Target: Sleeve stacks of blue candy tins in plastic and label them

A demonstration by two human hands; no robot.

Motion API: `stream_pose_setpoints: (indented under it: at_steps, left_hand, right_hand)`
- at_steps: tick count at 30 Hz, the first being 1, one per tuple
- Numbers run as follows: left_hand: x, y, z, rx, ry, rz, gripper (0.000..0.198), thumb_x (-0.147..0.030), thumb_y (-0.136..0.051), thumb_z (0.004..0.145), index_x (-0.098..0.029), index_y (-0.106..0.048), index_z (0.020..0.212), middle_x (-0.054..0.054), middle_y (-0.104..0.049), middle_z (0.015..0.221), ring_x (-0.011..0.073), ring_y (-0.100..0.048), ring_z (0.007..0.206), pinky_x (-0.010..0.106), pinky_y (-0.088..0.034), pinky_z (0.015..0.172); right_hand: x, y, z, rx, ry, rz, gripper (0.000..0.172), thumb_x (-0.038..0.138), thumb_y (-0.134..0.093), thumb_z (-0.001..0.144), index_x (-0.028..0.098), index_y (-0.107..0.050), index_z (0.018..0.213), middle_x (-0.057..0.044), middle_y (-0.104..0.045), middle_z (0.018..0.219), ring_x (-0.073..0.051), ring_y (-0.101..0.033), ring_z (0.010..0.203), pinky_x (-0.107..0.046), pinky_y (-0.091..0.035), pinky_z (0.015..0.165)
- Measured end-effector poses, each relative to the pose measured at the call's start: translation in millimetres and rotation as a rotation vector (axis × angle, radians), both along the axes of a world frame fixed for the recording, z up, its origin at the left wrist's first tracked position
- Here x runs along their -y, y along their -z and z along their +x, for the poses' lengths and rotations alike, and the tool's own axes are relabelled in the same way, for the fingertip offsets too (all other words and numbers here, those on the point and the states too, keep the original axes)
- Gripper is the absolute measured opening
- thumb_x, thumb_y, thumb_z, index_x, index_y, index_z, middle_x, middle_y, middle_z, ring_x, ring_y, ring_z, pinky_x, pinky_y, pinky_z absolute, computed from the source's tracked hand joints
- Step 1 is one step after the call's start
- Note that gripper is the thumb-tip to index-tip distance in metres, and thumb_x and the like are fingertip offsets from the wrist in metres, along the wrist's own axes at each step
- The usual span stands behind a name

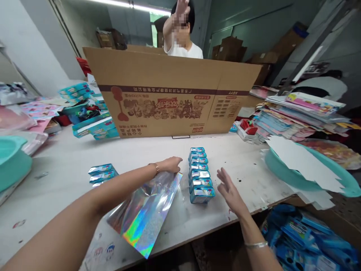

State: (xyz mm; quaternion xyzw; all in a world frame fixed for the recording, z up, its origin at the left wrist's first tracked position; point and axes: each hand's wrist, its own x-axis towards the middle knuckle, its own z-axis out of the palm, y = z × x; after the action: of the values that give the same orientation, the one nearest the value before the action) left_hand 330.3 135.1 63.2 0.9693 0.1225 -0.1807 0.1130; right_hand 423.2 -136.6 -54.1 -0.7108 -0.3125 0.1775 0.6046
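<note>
A row of several small blue boxes [200, 175] with shiny tops stands on the white table. Left of the row, my left hand [170, 164] is closed at the upper edge of a clear plastic bag with a rainbow-sheen holographic panel [153, 214]. The bag slants down toward the table's front edge, and my forearm covers part of it. Just right of the boxes is my right hand [229, 192], fingers apart and holding nothing. A second small group of blue boxes [102, 173] sits beyond my left forearm, partly hidden by it.
A large cardboard carton [169, 75] spans the table's back, with a person [186, 49] behind it. At right are a teal basin [344, 184] bearing white sheets and stacked printed packaging [299, 116]. Blue packages [304, 237] lie below. Another teal basin [14, 162] is at left.
</note>
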Motion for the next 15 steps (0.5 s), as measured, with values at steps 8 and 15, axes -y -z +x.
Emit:
stream_pose_setpoints:
  at_steps: [8,15]
  left_hand:
    - [29,-65.2,-110,0.192,-0.157,-0.386,0.048,-0.035,-0.049,0.084,-0.017,-0.066,0.124,0.008,-0.073,0.112,0.0223,-0.067,0.096,0.029,-0.049,0.087]
    - [-44,-37.3,-271,0.395,-0.630,-0.222,0.043,-0.058,-0.050,0.072,-0.027,-0.073,0.093,0.003,-0.077,0.102,0.0296,-0.070,0.099,0.037,-0.053,0.091]
  right_hand:
    - [-65,-63.3,64,0.518,-0.167,-0.440,0.092,0.058,-0.077,0.068,0.023,-0.046,0.147,-0.018,-0.036,0.158,-0.037,-0.027,0.148,-0.057,-0.027,0.118]
    - [-70,-66.8,75,0.636,-0.243,-0.630,0.092,0.065,-0.071,0.074,0.022,-0.041,0.150,-0.017,-0.039,0.156,-0.038,-0.034,0.145,-0.056,-0.033,0.115]
